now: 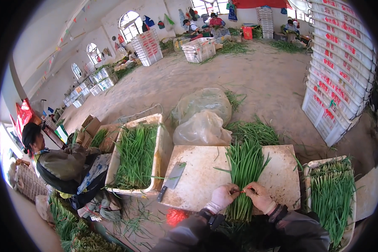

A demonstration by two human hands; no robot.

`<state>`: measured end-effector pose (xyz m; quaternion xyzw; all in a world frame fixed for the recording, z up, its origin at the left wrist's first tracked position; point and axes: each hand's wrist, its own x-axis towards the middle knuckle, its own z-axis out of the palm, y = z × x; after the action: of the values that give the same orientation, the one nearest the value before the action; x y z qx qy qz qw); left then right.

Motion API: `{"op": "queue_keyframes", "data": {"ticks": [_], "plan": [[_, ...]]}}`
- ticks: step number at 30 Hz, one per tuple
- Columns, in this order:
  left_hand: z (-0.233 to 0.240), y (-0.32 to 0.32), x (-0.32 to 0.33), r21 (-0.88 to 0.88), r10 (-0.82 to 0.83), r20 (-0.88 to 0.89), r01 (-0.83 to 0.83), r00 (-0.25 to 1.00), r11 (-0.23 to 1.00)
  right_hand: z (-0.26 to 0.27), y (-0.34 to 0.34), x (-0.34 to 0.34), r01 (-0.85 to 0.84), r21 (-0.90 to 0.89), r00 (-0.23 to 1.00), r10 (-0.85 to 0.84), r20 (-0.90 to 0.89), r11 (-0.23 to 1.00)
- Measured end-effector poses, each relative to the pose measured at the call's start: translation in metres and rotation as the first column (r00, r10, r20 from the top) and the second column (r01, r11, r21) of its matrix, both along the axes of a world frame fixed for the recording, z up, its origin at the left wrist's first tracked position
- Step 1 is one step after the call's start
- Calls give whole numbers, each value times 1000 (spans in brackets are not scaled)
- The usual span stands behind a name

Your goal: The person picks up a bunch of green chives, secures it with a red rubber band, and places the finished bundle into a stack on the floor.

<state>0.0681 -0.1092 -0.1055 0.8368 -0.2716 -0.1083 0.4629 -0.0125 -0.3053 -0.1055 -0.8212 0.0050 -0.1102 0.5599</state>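
Note:
A bunch of long green leaf vegetables, like garlic chives (245, 163), lies lengthwise on a stained white board (198, 176), its pale stem ends reaching past the near edge. Across the bunch runs a thin red tie (241, 191). My left hand (222, 196), in a pale glove, pinches the tie's left side. From the right, my gloved right hand (260, 197) pinches its other end. Whether the tie passes fully under the bunch is hidden. A cleaver (173, 179) with a black handle rests at the board's left edge.
White crates of green stalks flank the board, a left crate (160, 148) and a right crate (307, 186). Red ties (176, 216) lie below the board. Beyond it sit plastic bags (203, 126) and loose greens (255, 130). A co-worker (61, 163) sits left; stacked crates (337, 72) rise at right.

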Motion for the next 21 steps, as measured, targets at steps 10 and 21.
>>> {"op": "queue_keyframes", "data": {"ticks": [10, 21], "plan": [[-10, -12, -5, 36, -40, 26, 39, 999, 999, 8, 8, 8, -50, 409, 962, 154, -227, 911], [-26, -13, 1, 134, -41, 114, 26, 993, 991, 19, -5, -2, 20, 643, 938, 208, -277, 766]]}}
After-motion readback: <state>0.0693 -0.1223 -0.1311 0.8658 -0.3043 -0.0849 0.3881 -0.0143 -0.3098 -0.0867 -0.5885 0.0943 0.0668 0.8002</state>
